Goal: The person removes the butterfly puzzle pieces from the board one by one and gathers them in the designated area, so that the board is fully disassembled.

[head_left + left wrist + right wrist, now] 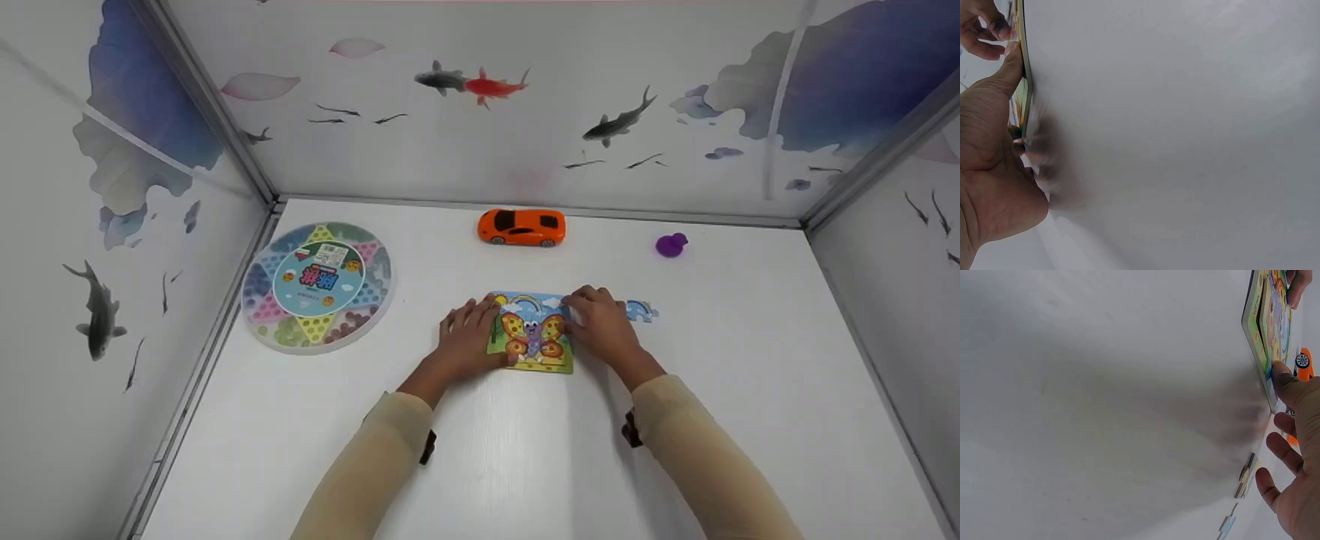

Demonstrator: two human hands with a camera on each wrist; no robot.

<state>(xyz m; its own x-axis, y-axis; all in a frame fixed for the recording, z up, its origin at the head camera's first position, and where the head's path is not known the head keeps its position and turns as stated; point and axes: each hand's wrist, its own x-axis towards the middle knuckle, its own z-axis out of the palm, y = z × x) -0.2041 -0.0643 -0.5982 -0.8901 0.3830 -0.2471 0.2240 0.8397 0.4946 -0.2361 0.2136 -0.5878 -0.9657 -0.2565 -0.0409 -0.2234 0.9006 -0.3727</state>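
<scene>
A butterfly jigsaw puzzle (533,341) in a thin tray lies flat on the white table. My left hand (469,341) spreads over its left side, index fingertip at the upper left corner and thumb on the front border. The right hand (604,324) rests at the upper right edge. In the right wrist view its thumb (1289,385) presses on the picture while the other fingers hang loosely beside the board. A dark gap shows between the tray border and the picture. Loose puzzle pieces (640,311) with a rainbow print lie just right of that hand, partly hidden by it.
An orange toy car (522,228) stands behind the puzzle, near the back wall. Farther right sits a small purple toy (670,244). A round Chinese checkers box (319,288) lies at the left. Printed panels (480,150) enclose the table's back and sides.
</scene>
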